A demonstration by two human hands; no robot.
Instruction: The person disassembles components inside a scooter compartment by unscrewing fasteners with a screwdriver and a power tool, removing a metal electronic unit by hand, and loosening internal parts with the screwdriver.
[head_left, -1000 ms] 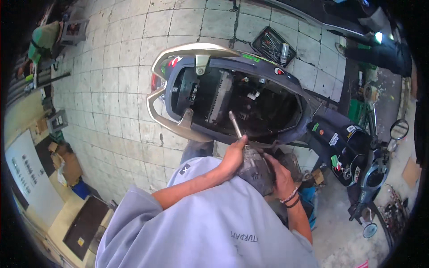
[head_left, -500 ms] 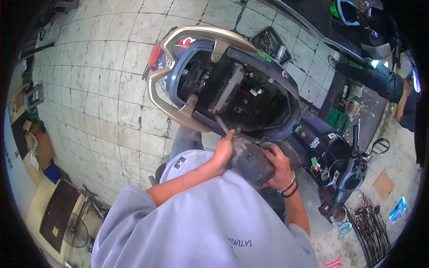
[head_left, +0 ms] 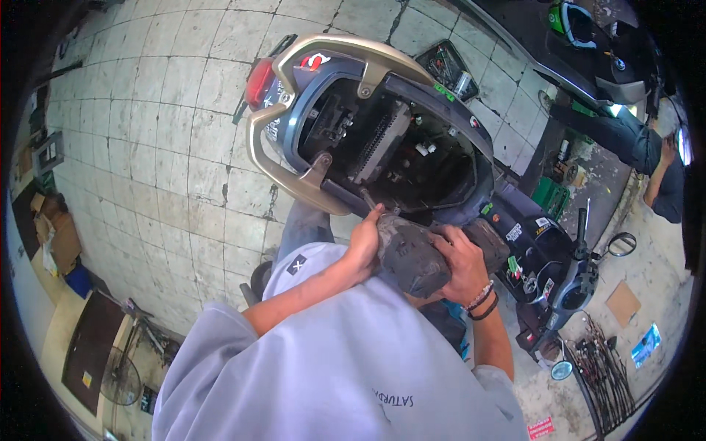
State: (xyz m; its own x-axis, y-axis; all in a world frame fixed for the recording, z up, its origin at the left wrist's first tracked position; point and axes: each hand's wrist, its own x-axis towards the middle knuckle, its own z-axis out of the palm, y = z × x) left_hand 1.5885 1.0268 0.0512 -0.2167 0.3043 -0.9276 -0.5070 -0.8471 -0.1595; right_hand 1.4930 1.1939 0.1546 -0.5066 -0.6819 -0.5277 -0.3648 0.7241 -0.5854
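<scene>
In front of my body I hold a dirty, dark, box-shaped part (head_left: 414,261), at the near side of a scooter (head_left: 496,151) with its seat area open. My left hand (head_left: 365,241) is closed round the part's left end, thumb on top, close to a short metal rod (head_left: 367,198) at the scooter's frame. My right hand (head_left: 463,266) grips the other side, fingers bent over the top edge. A second dark, dusty piece (head_left: 488,244) shows just beyond the right hand. My body and hands hide the underside of the part.
A beige grab rail (head_left: 293,192) curves round the scooter's tail. Beyond it, a black tray (head_left: 434,60) of tools lies on the tiled floor. At the right are handlebars (head_left: 579,273), a person (head_left: 647,147), a green box (head_left: 551,195) and a heap of cables (head_left: 607,375).
The view has shifted slightly, with the scooter a little higher and further right. Both hands keep their hold; the right hand has shifted slightly on the box-shaped part.
</scene>
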